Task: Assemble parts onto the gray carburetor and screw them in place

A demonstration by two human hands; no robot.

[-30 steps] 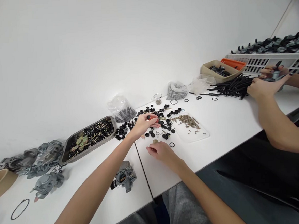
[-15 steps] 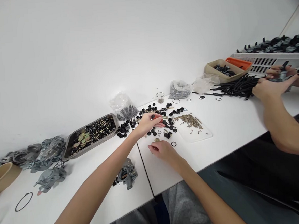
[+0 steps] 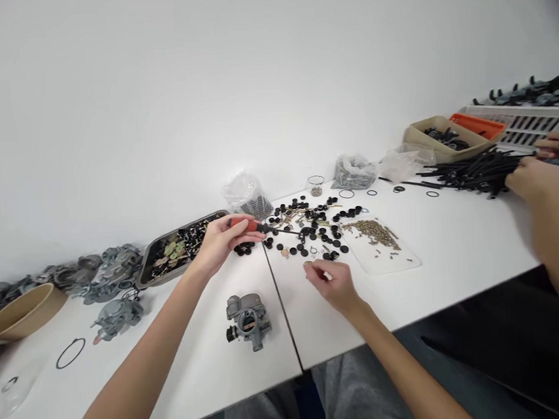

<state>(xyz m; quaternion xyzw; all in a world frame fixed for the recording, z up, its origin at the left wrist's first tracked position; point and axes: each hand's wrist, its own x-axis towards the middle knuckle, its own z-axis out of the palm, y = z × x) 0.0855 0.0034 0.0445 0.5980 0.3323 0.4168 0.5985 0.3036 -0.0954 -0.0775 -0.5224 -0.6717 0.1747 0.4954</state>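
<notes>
My left hand [image 3: 224, 242] is wrapped round the red handle of a screwdriver [image 3: 249, 226], whose dark shaft points right over the scattered parts. Fingertips pressed together, my right hand [image 3: 331, 282] is just above the white table; whatever it may pinch is too small or hidden to name. Below and between my hands a grey metal carburetor [image 3: 249, 323] stands on the table, its round bore facing me. Small black caps [image 3: 343, 249] and brass-coloured pieces lie spread beyond my hands.
At the left are a metal tray [image 3: 169, 274] of mixed parts, more carburetors [image 3: 117, 318] and a tan bowl [image 3: 25, 310]. Small brass screws lie on a clear sheet [image 3: 393, 262]. A co-worker's hands [image 3: 540, 175] work at the right beside black tubes [image 3: 473, 173].
My left hand has moved left with the screwdriver, uncovering more of its handle and shaft. My right hand has shifted slightly from the caps. The view has turned a little left.
</notes>
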